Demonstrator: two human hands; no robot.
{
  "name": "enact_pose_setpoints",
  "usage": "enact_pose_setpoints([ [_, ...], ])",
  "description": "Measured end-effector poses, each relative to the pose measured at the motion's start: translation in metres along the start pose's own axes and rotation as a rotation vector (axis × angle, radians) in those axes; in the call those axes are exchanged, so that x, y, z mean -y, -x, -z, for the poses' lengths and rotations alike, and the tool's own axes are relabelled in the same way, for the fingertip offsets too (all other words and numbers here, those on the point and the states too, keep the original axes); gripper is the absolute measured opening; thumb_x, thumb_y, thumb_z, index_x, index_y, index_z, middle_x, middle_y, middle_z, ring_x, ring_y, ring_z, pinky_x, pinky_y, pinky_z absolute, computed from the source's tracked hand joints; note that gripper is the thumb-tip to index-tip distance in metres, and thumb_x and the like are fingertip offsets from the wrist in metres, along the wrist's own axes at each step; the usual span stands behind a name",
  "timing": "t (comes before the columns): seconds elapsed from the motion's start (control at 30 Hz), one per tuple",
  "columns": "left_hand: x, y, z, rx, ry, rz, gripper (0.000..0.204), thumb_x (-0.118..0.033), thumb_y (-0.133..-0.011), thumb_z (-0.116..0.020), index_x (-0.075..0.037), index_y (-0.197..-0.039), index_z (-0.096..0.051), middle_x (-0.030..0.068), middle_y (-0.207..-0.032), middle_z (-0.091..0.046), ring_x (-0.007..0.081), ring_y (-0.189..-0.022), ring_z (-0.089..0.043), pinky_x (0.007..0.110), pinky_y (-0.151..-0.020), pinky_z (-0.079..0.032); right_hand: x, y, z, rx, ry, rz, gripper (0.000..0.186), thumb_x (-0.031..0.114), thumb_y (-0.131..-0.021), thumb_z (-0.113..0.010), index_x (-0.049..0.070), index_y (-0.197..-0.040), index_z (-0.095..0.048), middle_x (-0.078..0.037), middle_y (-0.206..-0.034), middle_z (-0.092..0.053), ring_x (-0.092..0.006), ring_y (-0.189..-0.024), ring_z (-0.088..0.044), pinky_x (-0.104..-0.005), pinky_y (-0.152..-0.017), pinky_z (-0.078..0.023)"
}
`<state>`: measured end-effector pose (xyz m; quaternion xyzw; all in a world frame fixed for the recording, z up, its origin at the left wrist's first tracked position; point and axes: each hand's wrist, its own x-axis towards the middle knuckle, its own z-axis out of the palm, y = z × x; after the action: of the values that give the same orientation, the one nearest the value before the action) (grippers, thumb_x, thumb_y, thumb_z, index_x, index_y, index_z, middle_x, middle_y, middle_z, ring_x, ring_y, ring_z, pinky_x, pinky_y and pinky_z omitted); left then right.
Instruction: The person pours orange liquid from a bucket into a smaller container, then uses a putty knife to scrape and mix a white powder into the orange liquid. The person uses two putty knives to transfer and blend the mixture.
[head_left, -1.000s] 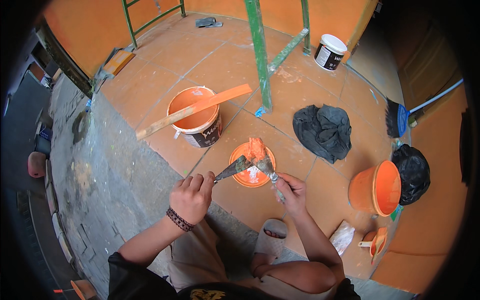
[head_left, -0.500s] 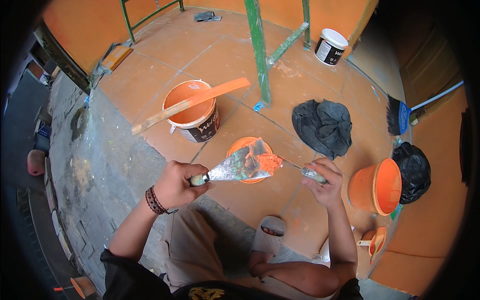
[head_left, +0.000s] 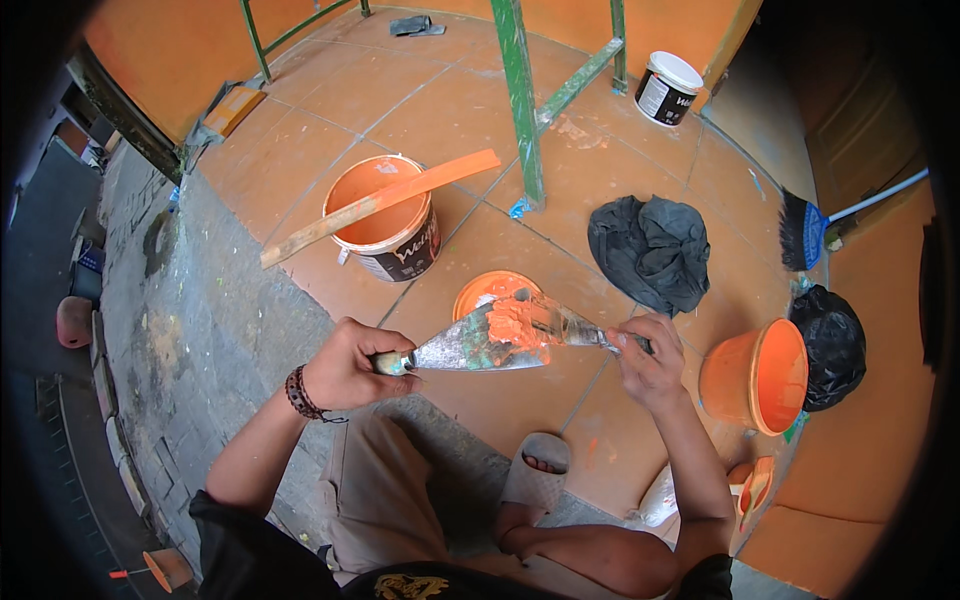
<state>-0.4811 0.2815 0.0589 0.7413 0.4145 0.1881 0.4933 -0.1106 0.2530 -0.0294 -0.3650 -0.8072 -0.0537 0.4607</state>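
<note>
My left hand (head_left: 350, 365) grips the handle of a wide putty knife (head_left: 455, 345), its metal blade pointing right and stained with paint. A lump of orange putty (head_left: 515, 320) sits on that blade's far end. My right hand (head_left: 650, 358) is closed round the handle of a second, narrower putty knife (head_left: 580, 331). Its blade points left and presses into the putty, overlapping the wide blade. Below the two blades, a round orange lid (head_left: 470, 292) lies on the tiles, partly hidden by them.
Beyond my left hand stands a paint bucket (head_left: 408, 250) with an orange-coated wooden stick (head_left: 350, 218) across its rim. A dark cloth (head_left: 650, 250), an orange bucket (head_left: 725, 375) and a black plastic bag (head_left: 830, 350) are on the right. Green metal legs (head_left: 520, 110) rise ahead.
My right hand has turned the narrow putty knife, and its blade now lies flatter across the wide one. The putty has shifted left along the wide blade.
</note>
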Motion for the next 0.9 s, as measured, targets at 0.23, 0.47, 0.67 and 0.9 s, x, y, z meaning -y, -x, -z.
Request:
enact_pose_setpoints([
  [0.23, 0.001, -0.005, 0.008, -0.146, -0.101, 0.033, 0.018, -0.003, -0.072, -0.080, 0.001, -0.083, -0.067, 0.0009, -0.068, -0.063, 0.0036, -0.062, -0.053, 0.022, -0.058, -0.044, 0.001, 0.014, 0.015, -0.070, -0.014, -0.291, 0.048, -0.006, -0.072, -0.073, 0.005, -0.117, -0.063, -0.008, -0.087, -0.059, -0.0175, -0.074, -0.055, -0.0280, -0.061, -0.045],
  [0.47, -0.001, -0.004, -0.011, -0.384, -0.308, -0.012, 0.015, -0.008, -0.073, -0.078, 0.000, -0.079, -0.067, 0.0081, -0.060, -0.059, 0.0067, -0.053, -0.051, 0.025, -0.052, -0.044, 0.068, -0.001, 0.038, 0.096, -0.780, -1.018, 0.035, 0.012, -0.086, -0.069, -0.001, -0.117, -0.062, -0.004, -0.077, -0.063, -0.0054, -0.062, -0.052, -0.0199, -0.055, -0.041],
  [0.67, 0.002, 0.002, -0.031, -0.483, -0.445, -0.004, 0.015, -0.009, -0.073, -0.077, -0.001, -0.081, -0.067, 0.0128, -0.060, -0.060, 0.0164, -0.050, -0.059, 0.028, -0.052, -0.047, 0.087, -0.025, 0.040, 0.166, -0.655, -0.972, 0.032, 0.009, -0.084, -0.071, -0.001, -0.113, -0.064, -0.006, -0.085, -0.068, -0.0065, -0.073, -0.059, -0.0206, -0.065, -0.046],
  [0.9, 0.002, 0.006, -0.055, -0.501, -0.287, 0.099, 0.019, -0.011, -0.073, -0.077, 0.000, -0.084, -0.067, 0.0108, -0.059, -0.059, 0.0105, -0.051, -0.056, 0.027, -0.052, -0.047, 0.084, -0.012, 0.014, 0.240, -0.557, -1.015, 0.027, 0.008, -0.084, -0.069, 0.000, -0.111, -0.067, -0.001, -0.075, -0.063, -0.0041, -0.065, -0.053, -0.0197, -0.058, -0.041],
])
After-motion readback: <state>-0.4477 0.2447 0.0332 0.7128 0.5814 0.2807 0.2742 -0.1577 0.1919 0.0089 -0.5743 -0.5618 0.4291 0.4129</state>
